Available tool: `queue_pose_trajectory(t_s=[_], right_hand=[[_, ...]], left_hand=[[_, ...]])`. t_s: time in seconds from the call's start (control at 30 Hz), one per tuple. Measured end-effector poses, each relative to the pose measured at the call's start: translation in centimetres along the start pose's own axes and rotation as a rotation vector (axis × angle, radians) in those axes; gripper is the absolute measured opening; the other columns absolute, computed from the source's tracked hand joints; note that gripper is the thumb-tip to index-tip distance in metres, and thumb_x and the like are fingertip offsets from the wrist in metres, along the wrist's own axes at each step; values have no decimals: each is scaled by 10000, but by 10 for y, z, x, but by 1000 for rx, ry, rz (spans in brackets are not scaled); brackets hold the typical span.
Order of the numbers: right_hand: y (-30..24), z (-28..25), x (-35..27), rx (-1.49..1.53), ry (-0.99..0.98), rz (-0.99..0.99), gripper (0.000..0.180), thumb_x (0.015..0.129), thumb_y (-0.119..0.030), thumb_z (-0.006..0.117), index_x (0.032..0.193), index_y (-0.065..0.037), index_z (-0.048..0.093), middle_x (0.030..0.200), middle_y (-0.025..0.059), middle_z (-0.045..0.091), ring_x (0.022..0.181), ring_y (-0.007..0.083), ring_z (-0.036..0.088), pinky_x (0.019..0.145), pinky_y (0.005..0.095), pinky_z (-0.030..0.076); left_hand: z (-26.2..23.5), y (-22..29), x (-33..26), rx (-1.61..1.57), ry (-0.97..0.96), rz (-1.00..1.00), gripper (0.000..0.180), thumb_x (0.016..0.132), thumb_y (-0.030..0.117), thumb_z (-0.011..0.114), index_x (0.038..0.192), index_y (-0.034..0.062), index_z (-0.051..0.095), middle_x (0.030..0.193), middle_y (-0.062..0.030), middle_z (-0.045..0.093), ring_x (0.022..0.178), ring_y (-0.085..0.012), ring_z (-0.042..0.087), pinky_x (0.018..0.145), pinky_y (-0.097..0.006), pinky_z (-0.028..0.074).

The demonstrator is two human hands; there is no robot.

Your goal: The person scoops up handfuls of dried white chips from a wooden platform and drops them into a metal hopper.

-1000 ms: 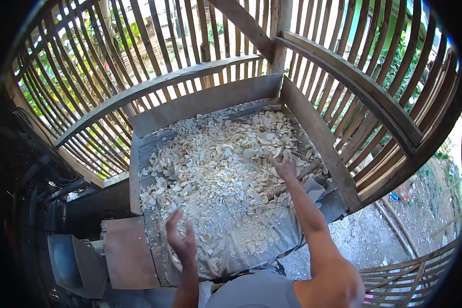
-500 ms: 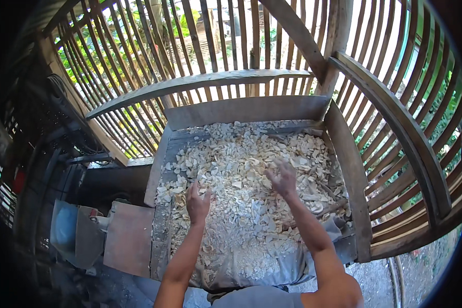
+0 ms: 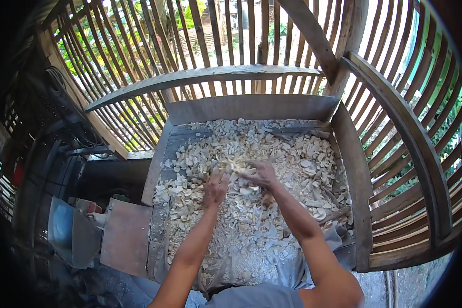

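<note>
A broad heap of pale dried chips (image 3: pixel 277 154), mixed with white powder and finer bits, spreads over a wooden bin lined with grey sheet. My left hand (image 3: pixel 216 189) is down in the middle of the heap, its fingers pointing away from me and somewhat blurred. Close to its right, my right hand (image 3: pixel 263 177) reaches inward, fingers stretched toward the left one. Between and just beyond the fingertips, some yellowish chips are smeared by motion. Both hands touch the chips; neither is closed round anything that I can see.
Wooden boards (image 3: pixel 251 108) wall the bin at the back and sides. A stick (image 3: pixel 334 215) lies at the right of the heap. To the left stand a flat reddish-brown panel (image 3: pixel 126 236) and a machine with a blue hopper (image 3: pixel 61 226). Slatted wooden walls (image 3: pixel 410 138) surround the spot.
My hands have come together: the right moved left and slightly nearer, the left moved right and slightly farther. Chips between them are stirred up. The view has shifted slightly.
</note>
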State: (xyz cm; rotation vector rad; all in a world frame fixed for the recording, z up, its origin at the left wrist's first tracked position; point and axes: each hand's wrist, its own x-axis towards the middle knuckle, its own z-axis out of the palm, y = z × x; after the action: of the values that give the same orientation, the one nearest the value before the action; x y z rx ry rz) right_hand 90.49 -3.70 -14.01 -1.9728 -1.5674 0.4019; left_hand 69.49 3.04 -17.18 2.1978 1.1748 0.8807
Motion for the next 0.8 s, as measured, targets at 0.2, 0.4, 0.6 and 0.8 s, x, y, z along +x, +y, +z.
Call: queue_pose_trajectory(t_s=[0.2,0.4,0.6,0.8], right_hand=[[-22,18,-49,192,-28,-132,801,730,-699,667,1238,-80,652,1217,204,646,1122,345,615,982,399,466],[-19,-24,-134,238,-190,-250,939,703,-663,719,1409,-90,488,1417,182,500,1317,352,451,1107,467,334],[10,-4,-184,-99,93,-37,1195,586,-802,702,1503,-133,330,1498,221,365,1379,398,339,1141,502,240],[-31,22,-136,167,141,2,1137,562,-719,787,1492,-215,372,1424,316,403,1336,471,379,1090,522,332]], left_hand=[[-10,-5,-25,-694,-9,-139,383,984,311,521,1237,38,612,1224,-144,635,1163,-242,566,983,-340,429],[-62,13,-86,-577,-233,41,548,939,442,589,1334,65,544,1329,-176,553,1255,-299,510,1067,-402,369],[-46,13,-84,-129,-173,43,652,903,490,600,1418,111,475,1418,-214,473,1330,-386,419,1129,-466,289],[-20,42,-59,-380,-159,-21,483,913,395,635,1274,76,615,1262,-184,602,1228,-334,532,1057,-393,397]])
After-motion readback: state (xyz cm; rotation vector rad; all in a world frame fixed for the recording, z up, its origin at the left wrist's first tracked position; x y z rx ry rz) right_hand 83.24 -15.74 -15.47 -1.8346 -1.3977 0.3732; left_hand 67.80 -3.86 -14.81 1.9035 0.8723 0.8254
